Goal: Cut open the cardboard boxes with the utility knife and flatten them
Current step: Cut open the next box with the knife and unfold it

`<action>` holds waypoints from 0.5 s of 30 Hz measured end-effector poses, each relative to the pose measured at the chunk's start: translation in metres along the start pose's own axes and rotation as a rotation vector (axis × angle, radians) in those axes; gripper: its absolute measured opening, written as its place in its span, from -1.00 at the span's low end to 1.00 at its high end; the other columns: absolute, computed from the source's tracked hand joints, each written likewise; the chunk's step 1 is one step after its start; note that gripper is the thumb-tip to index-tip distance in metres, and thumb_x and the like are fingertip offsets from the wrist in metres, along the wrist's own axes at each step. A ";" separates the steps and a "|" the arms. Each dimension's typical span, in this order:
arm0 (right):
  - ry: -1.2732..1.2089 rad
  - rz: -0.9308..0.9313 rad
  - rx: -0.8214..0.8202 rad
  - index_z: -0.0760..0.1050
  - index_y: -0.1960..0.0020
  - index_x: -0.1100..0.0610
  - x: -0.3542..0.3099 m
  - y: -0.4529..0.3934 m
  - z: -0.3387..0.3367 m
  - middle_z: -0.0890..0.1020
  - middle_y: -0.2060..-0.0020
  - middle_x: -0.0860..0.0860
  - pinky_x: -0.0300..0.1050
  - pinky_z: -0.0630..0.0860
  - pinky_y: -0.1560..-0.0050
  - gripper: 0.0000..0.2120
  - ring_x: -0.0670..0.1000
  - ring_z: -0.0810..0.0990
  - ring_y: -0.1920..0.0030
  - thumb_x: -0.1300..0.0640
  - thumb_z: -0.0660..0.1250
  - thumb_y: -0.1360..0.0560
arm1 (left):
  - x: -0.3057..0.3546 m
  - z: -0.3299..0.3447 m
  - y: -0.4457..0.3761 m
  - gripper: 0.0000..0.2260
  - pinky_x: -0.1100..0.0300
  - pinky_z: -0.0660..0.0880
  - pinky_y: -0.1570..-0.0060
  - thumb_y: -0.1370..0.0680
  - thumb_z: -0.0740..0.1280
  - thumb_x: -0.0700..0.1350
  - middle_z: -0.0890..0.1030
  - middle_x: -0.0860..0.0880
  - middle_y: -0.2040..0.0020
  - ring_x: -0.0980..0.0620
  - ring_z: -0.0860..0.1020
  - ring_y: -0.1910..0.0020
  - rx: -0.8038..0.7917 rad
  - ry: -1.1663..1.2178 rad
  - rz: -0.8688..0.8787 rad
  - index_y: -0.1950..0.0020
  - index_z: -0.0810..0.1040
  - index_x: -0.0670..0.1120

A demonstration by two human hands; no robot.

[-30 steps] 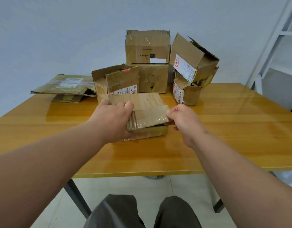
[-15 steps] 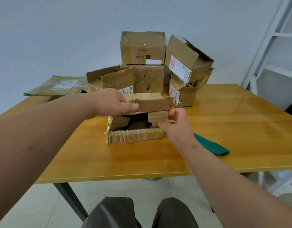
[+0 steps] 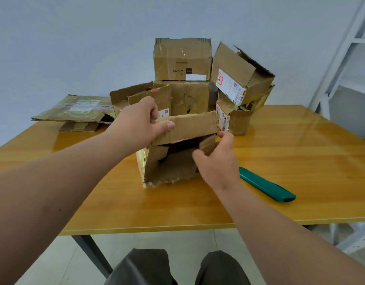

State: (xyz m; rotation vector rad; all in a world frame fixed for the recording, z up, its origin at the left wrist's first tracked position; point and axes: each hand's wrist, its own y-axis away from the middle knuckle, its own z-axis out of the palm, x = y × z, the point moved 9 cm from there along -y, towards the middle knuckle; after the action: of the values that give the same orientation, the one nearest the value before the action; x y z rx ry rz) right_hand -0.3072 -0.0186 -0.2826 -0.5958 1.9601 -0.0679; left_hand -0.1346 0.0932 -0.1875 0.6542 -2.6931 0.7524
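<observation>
— That cardboard box (image 3: 169, 161) mid-bench looks light and floppy, worn at the creases.

— Yes. The left hand (image 3: 136, 122) grips its long top flap (image 3: 190, 128), thumb in front; the right hand (image 3: 216, 161) pinches the small side flap (image 3: 208, 144). Flap edges are probably the best hold; the panels would buckle.

— And the utility knife (image 3: 267, 187)?

— Lying untouched toward the bench's right front edge.

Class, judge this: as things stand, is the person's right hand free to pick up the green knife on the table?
Probably not yet: the right hand is pinching a flap of the open box. The knife lies uncovered on the table just beside that hand, so after letting go, nothing blocks it.
</observation>
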 end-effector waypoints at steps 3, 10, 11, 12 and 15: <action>-0.075 -0.006 -0.001 0.27 -0.31 -0.01 0.008 -0.003 -0.011 0.52 0.18 -0.11 -0.30 0.39 0.45 -0.61 -0.09 0.56 0.27 0.12 0.27 -0.53 | 0.000 -0.001 0.005 -0.70 0.25 0.29 0.47 -0.50 0.36 0.18 0.50 0.03 0.37 0.08 0.47 0.42 0.079 0.017 0.027 0.17 0.31 0.04; -0.220 0.052 -0.026 0.42 -0.12 -0.09 0.019 -0.007 -0.016 0.55 0.18 -0.17 -0.30 0.40 0.38 -0.87 -0.19 0.53 0.24 0.09 0.24 -0.61 | 0.013 -0.008 0.021 -0.83 0.21 0.32 0.43 -0.58 0.24 0.11 0.45 0.09 0.22 0.05 0.45 0.28 0.202 -0.172 0.227 0.07 0.37 0.03; -0.272 0.093 -0.022 0.43 -0.12 -0.10 0.023 -0.008 -0.017 0.55 0.15 -0.17 -0.28 0.40 0.34 -0.89 -0.18 0.53 0.21 0.07 0.24 -0.62 | 0.015 -0.006 0.023 -0.81 0.20 0.36 0.39 -0.57 0.21 0.15 0.48 0.08 0.13 0.03 0.47 0.19 0.203 -0.234 0.269 0.01 0.39 0.05; -0.325 0.144 -0.018 0.45 -0.15 -0.10 0.028 -0.009 -0.018 0.55 0.10 -0.17 -0.25 0.40 0.29 -0.88 -0.16 0.52 0.15 0.05 0.23 -0.62 | 0.014 -0.001 0.025 -0.73 0.18 0.41 0.34 -0.54 0.20 0.22 0.50 0.05 0.01 0.00 0.48 0.07 0.186 -0.301 0.284 -0.08 0.39 0.07; -0.469 0.271 -0.037 0.51 -0.21 -0.06 0.038 -0.009 -0.017 0.58 -0.03 -0.11 -0.10 0.52 0.06 -0.82 -0.03 0.55 -0.09 0.05 0.24 -0.63 | 0.002 0.017 0.027 -0.33 -0.03 0.53 0.04 -0.38 0.23 0.43 0.34 -0.03 -0.32 -0.10 0.37 -0.25 0.096 -0.461 0.178 -0.36 0.22 0.13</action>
State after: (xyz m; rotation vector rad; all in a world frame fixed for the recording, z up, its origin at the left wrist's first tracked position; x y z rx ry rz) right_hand -0.3313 -0.0467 -0.3032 -0.3266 1.5683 0.2559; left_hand -0.1514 0.1038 -0.2128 0.6869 -3.1858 0.8686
